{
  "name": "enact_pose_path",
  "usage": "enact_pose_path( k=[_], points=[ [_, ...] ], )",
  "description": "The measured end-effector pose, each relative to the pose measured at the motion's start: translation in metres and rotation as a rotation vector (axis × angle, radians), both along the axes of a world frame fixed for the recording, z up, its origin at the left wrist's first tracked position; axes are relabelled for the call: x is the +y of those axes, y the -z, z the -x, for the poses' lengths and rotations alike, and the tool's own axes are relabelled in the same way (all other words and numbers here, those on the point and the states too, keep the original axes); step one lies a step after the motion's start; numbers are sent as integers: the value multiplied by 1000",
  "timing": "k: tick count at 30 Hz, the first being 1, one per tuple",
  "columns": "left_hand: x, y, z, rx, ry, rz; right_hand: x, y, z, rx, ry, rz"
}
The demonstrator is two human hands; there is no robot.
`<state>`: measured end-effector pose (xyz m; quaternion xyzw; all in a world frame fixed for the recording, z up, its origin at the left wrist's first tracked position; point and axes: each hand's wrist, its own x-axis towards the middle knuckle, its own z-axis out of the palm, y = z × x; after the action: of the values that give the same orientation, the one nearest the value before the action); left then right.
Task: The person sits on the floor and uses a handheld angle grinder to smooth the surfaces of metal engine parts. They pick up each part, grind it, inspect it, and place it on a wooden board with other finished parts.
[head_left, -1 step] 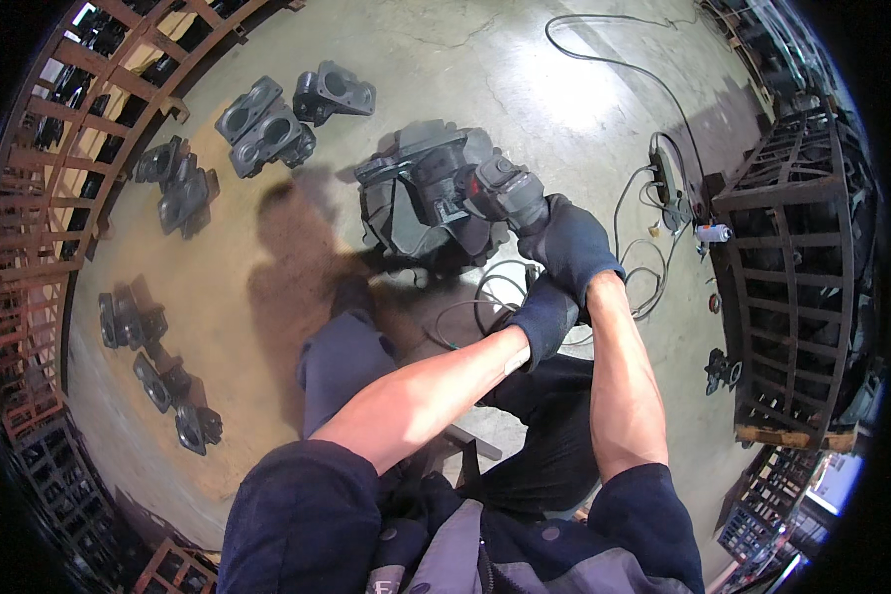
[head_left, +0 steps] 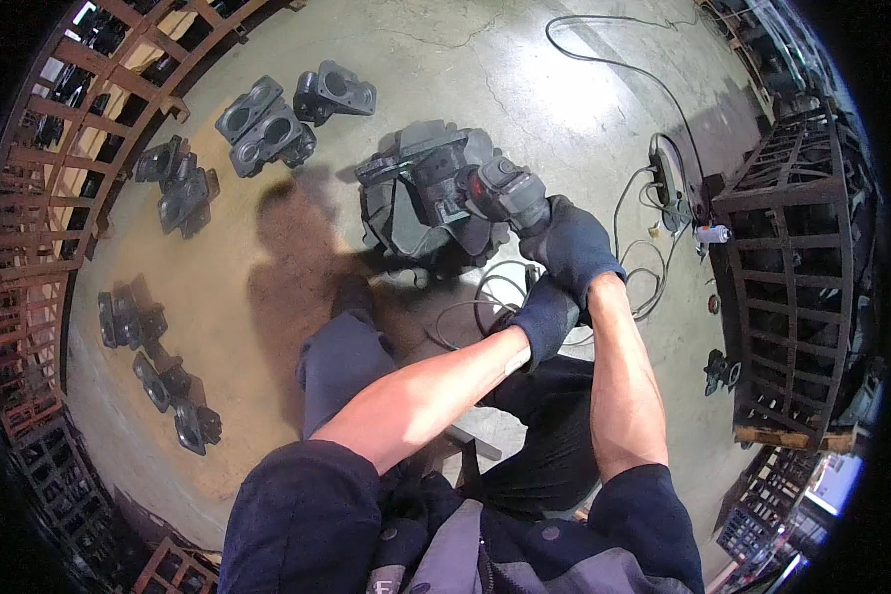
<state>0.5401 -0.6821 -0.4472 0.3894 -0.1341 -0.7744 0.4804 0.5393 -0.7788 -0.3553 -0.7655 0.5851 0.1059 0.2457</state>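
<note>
An angle grinder (head_left: 510,193) points away from me, its head against a large dark metal casting (head_left: 421,178) on the floor ahead. My right hand (head_left: 576,243), in a dark glove, is closed around the grinder's body just behind the head. Lower down and closer to me, my left hand (head_left: 547,315), also gloved, is closed on the rear part of the same grinder. Most of the fingers of both hands are hidden, and so is the grinder's disc.
Several smaller dark castings (head_left: 267,139) lie to the left. A black cable (head_left: 653,74) runs to a power strip (head_left: 668,183) on the right, near a spray can (head_left: 713,234). Metal cage racks stand left (head_left: 45,247) and right (head_left: 792,282). My leg (head_left: 342,366) reaches toward the casting.
</note>
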Motion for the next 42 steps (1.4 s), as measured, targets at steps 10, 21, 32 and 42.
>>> enact_pose_path(
  k=[10,21,32,42],
  points=[
    [4,5,6,-317,-68,243,0,5,8,31,-6,30],
    [-6,-19,-4,-203,146,137,-1,-3,16,7,96,40],
    [-8,51,25,135,-35,44,-3,7,9,19,34,27],
    [-8,24,14,-30,-5,90,-2,3,11,-12,32,29]
  ],
)
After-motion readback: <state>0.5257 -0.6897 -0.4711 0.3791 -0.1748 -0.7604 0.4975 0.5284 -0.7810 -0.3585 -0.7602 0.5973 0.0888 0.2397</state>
